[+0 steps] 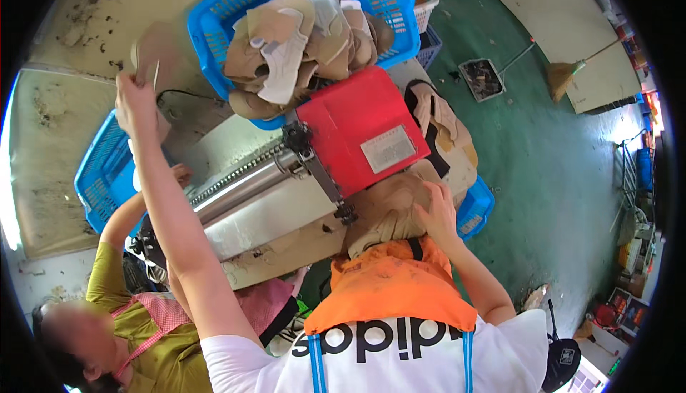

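My left hand (136, 103) is raised at the far left, its fingers pinched on a brownish shoe upper piece (161, 53) that is smeared by motion. Low in front of my body, my right hand (439, 211) curls its thumb and fingers on a brown shoe upper piece (391, 204) in a pile. That pile lies over my orange apron (389, 282) and against the machine's near side. Between my arms is a machine with a red housing (361, 132) and a long steel roller (246, 189).
Beyond the machine, a blue basket (207, 50) is heaped with beige and white shoe pieces (286, 43). Another blue basket (93, 171) stands left. More cut pieces (443, 125) lie right of the housing. A co-worker (136, 314) sits at left, one hand (181, 173) near the roller.
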Tool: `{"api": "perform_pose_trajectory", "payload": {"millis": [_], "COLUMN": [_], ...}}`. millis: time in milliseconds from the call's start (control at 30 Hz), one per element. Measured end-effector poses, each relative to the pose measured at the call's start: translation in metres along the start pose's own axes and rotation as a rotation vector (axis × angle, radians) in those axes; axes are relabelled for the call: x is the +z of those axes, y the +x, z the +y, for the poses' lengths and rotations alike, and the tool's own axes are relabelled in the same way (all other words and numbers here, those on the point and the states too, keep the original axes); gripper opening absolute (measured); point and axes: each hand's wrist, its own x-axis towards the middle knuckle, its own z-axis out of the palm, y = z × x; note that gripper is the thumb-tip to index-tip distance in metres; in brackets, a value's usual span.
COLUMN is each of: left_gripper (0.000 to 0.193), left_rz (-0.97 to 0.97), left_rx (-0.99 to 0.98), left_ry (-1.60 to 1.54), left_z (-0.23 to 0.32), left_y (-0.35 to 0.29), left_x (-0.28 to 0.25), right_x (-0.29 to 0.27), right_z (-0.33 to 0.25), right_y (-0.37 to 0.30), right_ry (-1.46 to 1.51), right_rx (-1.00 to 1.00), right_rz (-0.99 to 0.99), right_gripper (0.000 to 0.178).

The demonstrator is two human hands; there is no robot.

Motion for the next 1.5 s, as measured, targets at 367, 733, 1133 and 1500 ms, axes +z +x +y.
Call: {"api": "perform_pose_trajectory", "payload": {"millis": [367, 733, 1133, 1500], "left_gripper": [0.024, 0.028, 0.041, 0.080], "left_rz": [0.203, -0.804, -0.567, -0.576], "left_rx": [0.525, 0.014, 0.139, 0.187], "left_ry": [-0.285, -1.502, -0.490, -0.743], "left_z": [0.115, 0.180, 0.137, 0.236], "left_y": [-0.023, 0.083, 0.003, 0.015], "left_x": [0.087, -0.014, 0.170, 0.176], "right_x": [0.025, 0.019, 0.026, 0.026], "right_z": [-0.003, 0.009, 0.012, 0.012], "right_y": [0.001, 0.006, 0.013, 0.019], "right_ry": [0.037, 0.033, 0.127, 0.132], "right_rx": [-0.043, -0.068, -0.125, -0.130], "right_rz": [0.064, 0.063, 0.033, -0.004], "right_gripper": [0.073, 0.054, 0.053, 0.041]}}
